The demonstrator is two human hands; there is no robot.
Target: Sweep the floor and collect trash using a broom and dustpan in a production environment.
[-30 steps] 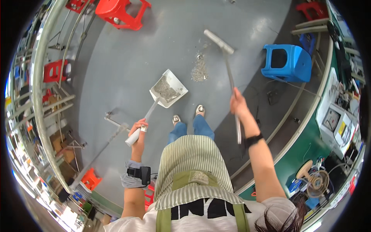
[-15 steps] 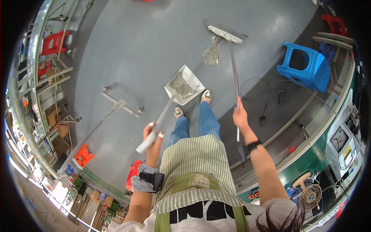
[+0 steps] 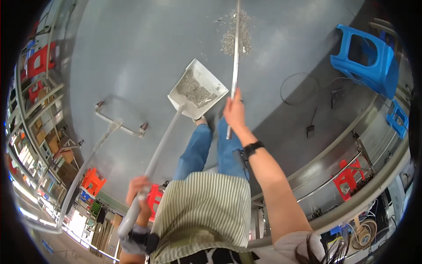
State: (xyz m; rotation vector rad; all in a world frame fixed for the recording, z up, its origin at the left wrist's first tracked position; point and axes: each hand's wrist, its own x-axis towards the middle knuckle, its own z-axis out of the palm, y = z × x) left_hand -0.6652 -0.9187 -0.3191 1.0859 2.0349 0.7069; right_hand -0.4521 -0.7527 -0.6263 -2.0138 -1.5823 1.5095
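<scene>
My left hand (image 3: 137,193), slightly blurred, is wrapped round the long pale handle of a white dustpan (image 3: 214,85). The pan rests on the grey floor just ahead of my feet, with grey dust and scraps (image 3: 193,88) inside it. My right hand (image 3: 234,111) grips the metal pole (image 3: 236,66) of a broom, which runs straight up past the top of the picture. The broom's head is out of view now. Beyond the pan lies a loose pile of grey sweepings (image 3: 244,39), and the pole passes over it.
A blue plastic stool (image 3: 378,61) lies at the right beside a bench frame. On the left stand a wheeled metal stand (image 3: 115,124), an orange stool (image 3: 92,181) and racks with red stools (image 3: 41,61). A wire loop (image 3: 283,92) and a small dark tool (image 3: 311,130) are on the floor.
The broom has moved forward and its head has left the picture; my right hand has come inward. My left hand sits lower and farther left, still on the dustpan's handle. The view has shifted.
</scene>
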